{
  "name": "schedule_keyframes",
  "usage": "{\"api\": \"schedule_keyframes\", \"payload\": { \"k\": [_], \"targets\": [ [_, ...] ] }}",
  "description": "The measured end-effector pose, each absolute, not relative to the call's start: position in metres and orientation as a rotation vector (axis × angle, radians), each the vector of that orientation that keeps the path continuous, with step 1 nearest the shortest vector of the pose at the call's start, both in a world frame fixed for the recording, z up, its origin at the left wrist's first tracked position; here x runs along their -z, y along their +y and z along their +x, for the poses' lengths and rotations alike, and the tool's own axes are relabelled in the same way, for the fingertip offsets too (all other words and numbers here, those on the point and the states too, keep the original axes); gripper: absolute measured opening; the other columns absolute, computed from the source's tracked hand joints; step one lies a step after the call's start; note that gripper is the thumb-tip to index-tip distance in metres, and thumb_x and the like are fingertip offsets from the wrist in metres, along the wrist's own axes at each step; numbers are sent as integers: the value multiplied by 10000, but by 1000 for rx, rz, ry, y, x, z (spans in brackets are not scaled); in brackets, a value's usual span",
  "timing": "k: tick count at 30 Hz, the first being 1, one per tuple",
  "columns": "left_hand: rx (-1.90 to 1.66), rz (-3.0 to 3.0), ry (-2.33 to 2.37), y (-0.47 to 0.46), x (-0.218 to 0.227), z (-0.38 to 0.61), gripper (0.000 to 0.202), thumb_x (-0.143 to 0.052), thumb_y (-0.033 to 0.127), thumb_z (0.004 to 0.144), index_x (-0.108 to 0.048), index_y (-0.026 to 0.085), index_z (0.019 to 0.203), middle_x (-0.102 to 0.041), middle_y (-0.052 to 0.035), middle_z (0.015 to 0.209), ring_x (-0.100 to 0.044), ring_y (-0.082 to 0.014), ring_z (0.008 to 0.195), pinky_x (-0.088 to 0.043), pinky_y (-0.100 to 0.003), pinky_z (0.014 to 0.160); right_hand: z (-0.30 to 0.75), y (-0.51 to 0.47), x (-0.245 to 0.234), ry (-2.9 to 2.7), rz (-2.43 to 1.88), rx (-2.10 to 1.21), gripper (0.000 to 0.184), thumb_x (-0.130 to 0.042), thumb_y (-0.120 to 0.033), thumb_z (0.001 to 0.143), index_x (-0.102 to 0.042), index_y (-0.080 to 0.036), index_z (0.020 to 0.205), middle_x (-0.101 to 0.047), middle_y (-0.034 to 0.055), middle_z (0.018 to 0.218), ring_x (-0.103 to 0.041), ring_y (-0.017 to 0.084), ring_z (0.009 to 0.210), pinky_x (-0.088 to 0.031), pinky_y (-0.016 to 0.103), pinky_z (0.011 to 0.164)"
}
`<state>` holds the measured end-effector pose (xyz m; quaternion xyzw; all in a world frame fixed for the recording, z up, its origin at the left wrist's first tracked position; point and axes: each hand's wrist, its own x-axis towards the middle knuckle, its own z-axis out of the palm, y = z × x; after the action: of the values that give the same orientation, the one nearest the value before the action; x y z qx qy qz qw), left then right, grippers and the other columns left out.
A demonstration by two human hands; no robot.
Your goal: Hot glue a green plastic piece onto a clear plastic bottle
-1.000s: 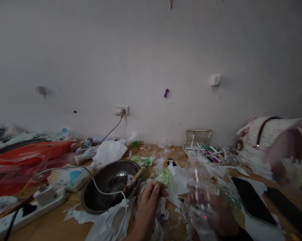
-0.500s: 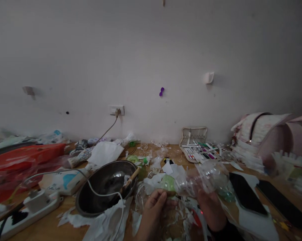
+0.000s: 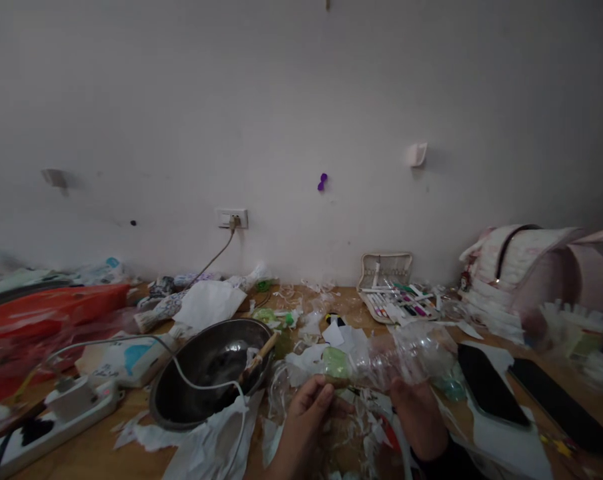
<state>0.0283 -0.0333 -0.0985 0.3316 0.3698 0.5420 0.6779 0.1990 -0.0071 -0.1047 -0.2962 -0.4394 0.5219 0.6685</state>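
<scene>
A clear plastic bottle (image 3: 406, 353) lies on its side in the air, its light-green end (image 3: 335, 363) pointing left. My right hand (image 3: 415, 410) is wrapped round the bottle's middle from below. Just under the green end, my left hand (image 3: 311, 403) has its thumb and forefinger pinched together. A thin brownish edge shows at those fingertips, but what it is cannot be made out. Beneath both hands lie curled strips of clear plastic and scraps of white paper (image 3: 349, 340).
Left of my hands sits a dark metal bowl (image 3: 169, 400) with a wooden-handled tool (image 3: 261, 350) in it. A white cable crosses the bowl near a power strip (image 3: 46, 433). A marker case (image 3: 385, 263), two dark phone-like slabs (image 3: 491, 383) and a pink backpack (image 3: 541, 273) are to the right.
The hands and bottle hold nearly the same position. The whole view has shifted very slightly, and a red light now shows on the power strip.
</scene>
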Motion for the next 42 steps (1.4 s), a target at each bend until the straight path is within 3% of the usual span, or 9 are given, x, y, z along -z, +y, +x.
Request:
{"api": "schedule_keyframes", "payload": {
  "k": [5,10,13,16,21,23,31,38,42],
  "targets": [
    [-1328,900,911,-29,101,24,265,-715,456,644,-662,197,670,-583,7,660,-466,-116,550,-374,-216,512,197,-9,102,-1002,-673,-1203,555,-751,-427,670,-595,-225,1162,-699,109,1039,-552,272,1129,-369,429,1024],
    [-1465,1101,1027,-28,96,18,271,-760,443,576,-669,189,553,-559,-83,1061,-474,-289,1070,-393,-355,926,192,-14,100,-840,-552,-1278,551,-751,-418,662,-592,-265,1166,-689,95,1082,-552,277,1134,-362,473,1026],
    [-1450,1080,926,-28,94,17,247,-765,392,591,-621,192,569,-480,-82,1293,-422,-300,1193,-357,-371,983,194,-17,99,-818,-562,-1302,519,-761,-407,653,-617,-279,1134,-706,82,1046,-563,272,1120,-381,469,1015],
    [-1418,973,721,-24,100,19,258,-794,328,582,-600,237,725,-544,-51,1239,-509,-248,1127,-418,-332,901,196,-18,99,-810,-594,-1299,476,-766,-405,650,-641,-286,1093,-715,72,1023,-580,275,1097,-385,480,1011],
    [-1511,944,541,-13,115,21,737,-841,355,517,-483,351,1162,-582,-32,1089,-589,-205,970,-469,-299,787,197,-18,97,-798,-603,-1305,510,-786,-431,603,-656,-276,1071,-721,86,999,-596,295,1070,-407,489,991],
    [-1491,1024,546,-12,117,20,762,-821,366,553,-455,333,1220,-579,-52,1095,-598,-220,966,-479,-310,781,196,-19,97,-782,-609,-1300,474,-785,-429,605,-666,-300,1045,-728,73,975,-603,292,1058,-427,477,977],
    [-1364,1161,631,-22,107,14,581,-778,379,609,-572,282,1144,-631,-70,1094,-611,-255,979,-491,-348,819,195,-17,101,-821,-562,-1313,516,-765,-459,626,-646,-278,1095,-713,90,1028,-561,294,1123,-397,487,1000],
    [-1344,1055,566,-26,111,17,528,-801,359,592,-622,356,1088,-625,-50,1214,-577,-279,1110,-468,-360,904,200,-10,112,-877,-514,-1342,292,-733,-442,685,-713,-311,946,-717,57,1022,-577,258,1105,-412,439,998],
    [-1378,1091,513,-23,116,18,485,-781,358,625,-633,365,1087,-602,-45,1265,-522,-276,1191,-418,-374,984,195,-12,102,-906,-540,-1341,429,-713,-515,675,-682,-296,1043,-719,88,1008,-573,273,1107,-430,461,970]
  ]
}}
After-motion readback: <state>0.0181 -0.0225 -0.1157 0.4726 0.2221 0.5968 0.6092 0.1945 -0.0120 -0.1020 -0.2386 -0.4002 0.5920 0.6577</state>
